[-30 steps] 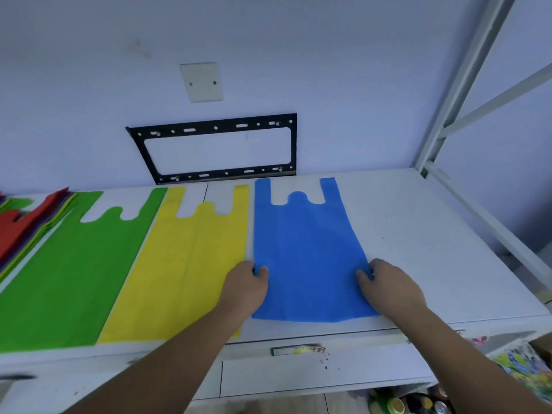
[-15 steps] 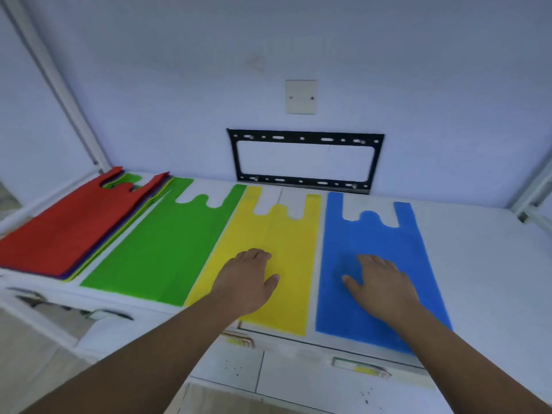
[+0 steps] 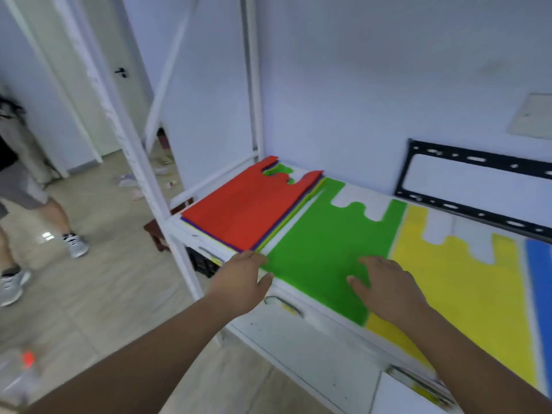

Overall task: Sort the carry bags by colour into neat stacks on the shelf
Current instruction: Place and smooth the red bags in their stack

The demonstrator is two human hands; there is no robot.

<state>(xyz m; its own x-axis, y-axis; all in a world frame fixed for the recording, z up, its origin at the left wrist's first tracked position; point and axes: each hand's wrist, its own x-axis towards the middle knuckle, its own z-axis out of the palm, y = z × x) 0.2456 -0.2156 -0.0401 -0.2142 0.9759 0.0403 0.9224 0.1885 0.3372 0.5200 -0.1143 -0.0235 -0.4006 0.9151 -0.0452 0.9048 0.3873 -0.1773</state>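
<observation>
Fingers are lying straight and loose, holding nothing: the right hand (image 3: 385,291) is resting on the green bag (image 3: 328,243), and the left hand (image 3: 242,282) is hovering at the red-topped mixed pile (image 3: 248,207). Only 3 colours are lying sorted on the shelf (image 3: 358,192), with the yellow bag (image 3: 454,282) and the blue bag (image 3: 539,279) beside green. I'd say most of the sorting is waiting.

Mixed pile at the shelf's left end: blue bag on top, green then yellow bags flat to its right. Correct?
No. The head view shows a red bag on top of the mixed pile, not blue; the rest holds.
</observation>
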